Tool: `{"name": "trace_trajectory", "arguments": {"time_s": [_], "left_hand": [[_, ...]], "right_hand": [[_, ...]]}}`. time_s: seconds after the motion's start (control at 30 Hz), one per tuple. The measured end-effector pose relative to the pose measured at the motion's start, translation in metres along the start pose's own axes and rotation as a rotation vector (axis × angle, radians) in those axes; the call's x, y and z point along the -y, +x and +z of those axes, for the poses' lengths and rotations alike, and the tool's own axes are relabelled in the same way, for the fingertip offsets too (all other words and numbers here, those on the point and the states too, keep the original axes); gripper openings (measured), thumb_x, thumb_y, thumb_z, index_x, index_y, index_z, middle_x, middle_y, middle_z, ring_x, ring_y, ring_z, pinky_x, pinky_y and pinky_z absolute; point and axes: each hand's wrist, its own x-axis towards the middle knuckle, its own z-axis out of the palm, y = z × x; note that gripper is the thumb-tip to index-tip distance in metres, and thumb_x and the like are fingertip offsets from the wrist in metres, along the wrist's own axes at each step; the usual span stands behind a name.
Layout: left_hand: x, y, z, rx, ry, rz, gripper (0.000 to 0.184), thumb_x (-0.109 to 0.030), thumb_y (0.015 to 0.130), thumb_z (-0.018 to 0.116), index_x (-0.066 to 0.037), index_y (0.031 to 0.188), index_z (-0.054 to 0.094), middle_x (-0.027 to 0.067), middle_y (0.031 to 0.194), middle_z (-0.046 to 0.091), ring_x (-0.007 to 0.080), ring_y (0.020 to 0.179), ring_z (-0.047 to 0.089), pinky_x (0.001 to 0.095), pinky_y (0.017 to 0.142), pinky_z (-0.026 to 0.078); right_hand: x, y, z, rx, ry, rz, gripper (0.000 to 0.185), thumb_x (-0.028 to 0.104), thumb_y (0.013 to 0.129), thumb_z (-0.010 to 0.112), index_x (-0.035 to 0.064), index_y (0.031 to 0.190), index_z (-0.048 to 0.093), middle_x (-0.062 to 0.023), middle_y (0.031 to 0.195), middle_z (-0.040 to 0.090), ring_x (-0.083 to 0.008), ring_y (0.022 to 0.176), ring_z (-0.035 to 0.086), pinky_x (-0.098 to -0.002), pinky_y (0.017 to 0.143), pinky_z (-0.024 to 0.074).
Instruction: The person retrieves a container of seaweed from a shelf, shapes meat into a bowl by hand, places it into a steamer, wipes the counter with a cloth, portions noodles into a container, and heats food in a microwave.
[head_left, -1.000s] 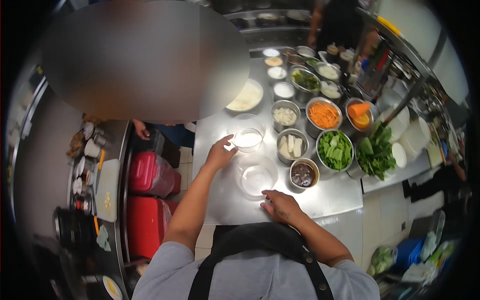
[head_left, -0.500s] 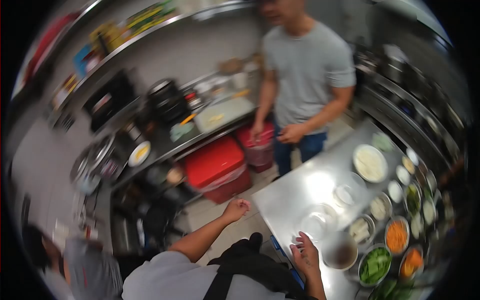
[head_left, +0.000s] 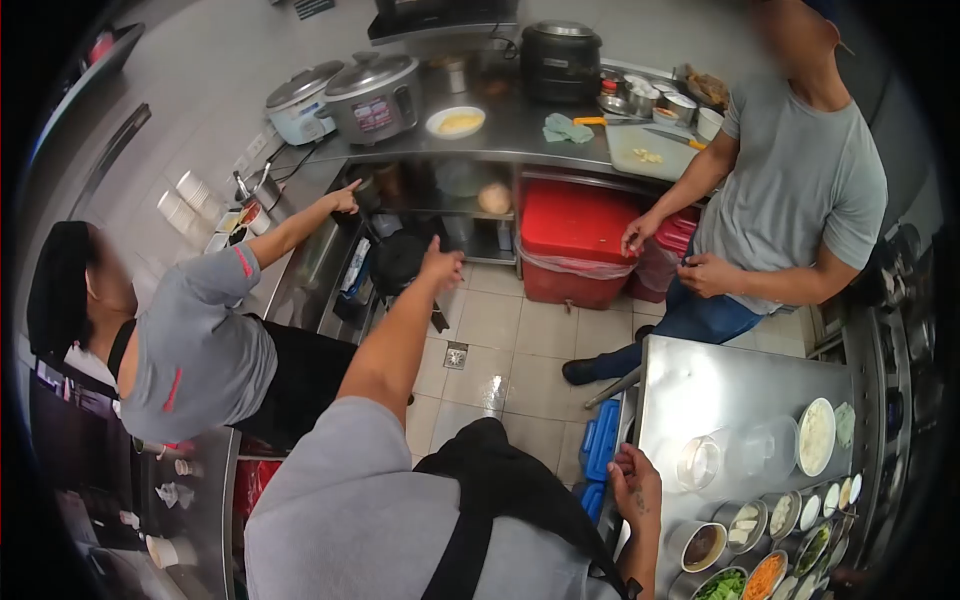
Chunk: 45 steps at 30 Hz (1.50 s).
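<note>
My left hand [head_left: 441,268] is stretched forward over the tiled floor, index finger pointing and the other fingers loosely apart, holding nothing. Beyond it is the under-counter shelf with a round black pan [head_left: 398,262]. My right hand [head_left: 637,487] hovers beside the edge of the steel table [head_left: 690,385], fingers loosely bent with nothing seen in them. Nearest to it are a bowl of dark brown sauce [head_left: 703,545], a clear round container [head_left: 700,460] and blue-lidded containers [head_left: 600,440] below the table edge.
At left a co-worker [head_left: 200,350] points toward the shelf. Another person [head_left: 790,200] stands behind the table. Red bins [head_left: 575,225] sit under the back counter, which carries rice cookers [head_left: 372,98], a plate of yellow food [head_left: 455,122] and a cutting board [head_left: 640,150]. Bowls of cut vegetables [head_left: 766,577] line the table's right.
The view has swung left, bringing the pointing co-worker fully in. My left arm has risen and reaches farther forward, its finger now extended. My right hand stays by the table edge.
</note>
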Motion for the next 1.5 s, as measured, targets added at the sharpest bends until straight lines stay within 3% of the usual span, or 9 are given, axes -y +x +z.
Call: {"name": "trace_trajectory", "arguments": {"time_s": [0.27,0.33,0.37,0.43,0.6,0.9,1.13,1.37,1.5], "left_hand": [[0.015,0.012,-0.086,0.059,-0.125,0.167,0.085,-0.019,0.085,0.066,-0.02,0.153,0.014,0.0017,0.07,0.056,0.0138,0.053,0.052,0.0291,0.044,0.042],[0.103,0.066,-0.087,0.059,0.399,0.564,0.018,-0.024,0.088,0.064,-0.011,0.101,0.065,0.0042,0.073,0.062,0.0194,0.057,0.058,0.0349,0.048,0.046],[0.165,0.085,-0.096,0.28,0.607,0.771,0.024,-0.03,0.092,0.054,-0.011,0.084,0.064,0.0045,0.076,0.064,0.0214,0.064,0.06,0.0378,0.054,0.049],[0.2,-0.007,-0.086,0.368,-0.012,-0.089,0.025,-0.028,0.09,0.051,-0.008,0.087,0.066,0.0061,0.076,0.066,0.0203,0.068,0.063,0.035,0.057,0.052],[0.329,-0.066,-0.098,0.623,0.438,-0.621,0.045,-0.033,0.096,0.041,-0.026,0.14,0.048,0.0119,0.126,0.056,0.0273,0.101,0.059,0.0532,0.088,0.046],[0.344,-0.103,-0.134,0.511,0.766,-0.425,0.037,-0.04,0.089,0.059,-0.009,0.106,0.067,0.0061,0.098,0.069,0.0187,0.075,0.068,0.0408,0.058,0.053],[0.322,-0.124,-0.126,0.551,0.828,-0.283,0.038,-0.04,0.086,0.062,-0.009,0.107,0.068,0.0058,0.086,0.069,0.0189,0.063,0.065,0.0382,0.054,0.051],[0.297,-0.135,-0.039,0.935,0.967,0.255,0.049,-0.043,0.085,0.062,-0.003,0.112,0.065,0.0177,0.116,0.064,0.032,0.113,0.059,0.0359,0.096,0.045],[0.293,-0.137,0.027,1.056,0.671,0.179,0.04,-0.021,0.088,0.066,-0.002,0.122,0.057,0.0066,0.096,0.068,0.0128,0.086,0.061,0.0274,0.079,0.048]], "right_hand": [[0.039,-0.052,0.07,-0.029,-0.182,0.045,0.039,0.007,0.084,0.068,-0.0003,0.121,0.057,-0.0142,0.094,0.069,-0.0206,0.081,0.067,-0.0297,0.074,0.0522],[0.04,-0.07,0.093,-0.029,-0.119,0.142,0.039,0.011,0.082,0.07,-0.0006,0.117,0.059,-0.0142,0.091,0.069,-0.0265,0.077,0.067,-0.0332,0.074,0.0528],[0.043,-0.074,0.097,-0.073,-0.112,0.128,0.039,0.011,0.082,0.07,-0.0006,0.117,0.059,-0.0142,0.091,0.069,-0.0265,0.077,0.067,-0.0332,0.074,0.0528],[0.054,-0.091,0.105,-0.016,-0.246,0.084,0.037,0.021,0.08,0.073,0.0025,0.111,0.063,-0.0178,0.093,0.068,-0.0346,0.085,0.067,-0.0381,0.077,0.0527],[0.086,-0.106,0.103,-0.2,-0.254,0.063,0.038,0.01,0.074,0.073,0.001,0.11,0.063,-0.0183,0.104,0.066,-0.0355,0.104,0.06,-0.041,0.09,0.047],[0.061,-0.082,0.116,-0.189,-0.088,-0.126,0.037,-0.006,0.074,0.053,0.0004,0.108,0.063,-0.022,0.106,0.063,-0.0384,0.1,0.061,-0.0409,0.086,0.0497],[0.048,-0.057,0.116,-0.18,-0.222,-0.223,0.034,0.005,0.077,0.063,0.0028,0.111,0.061,-0.0221,0.115,0.061,-0.0399,0.11,0.056,-0.0422,0.096,0.0451],[0.022,-0.028,0.101,-0.013,-0.288,-0.213,0.036,0.019,0.084,0.064,0.0061,0.117,0.059,-0.0212,0.111,0.061,-0.0384,0.105,0.058,-0.0442,0.09,0.0468],[0.016,-0.018,0.084,0.059,-0.246,-0.156,0.037,0.02,0.085,0.064,0.0052,0.119,0.059,-0.0188,0.113,0.062,-0.0373,0.111,0.056,-0.0431,0.095,0.0457]]}}
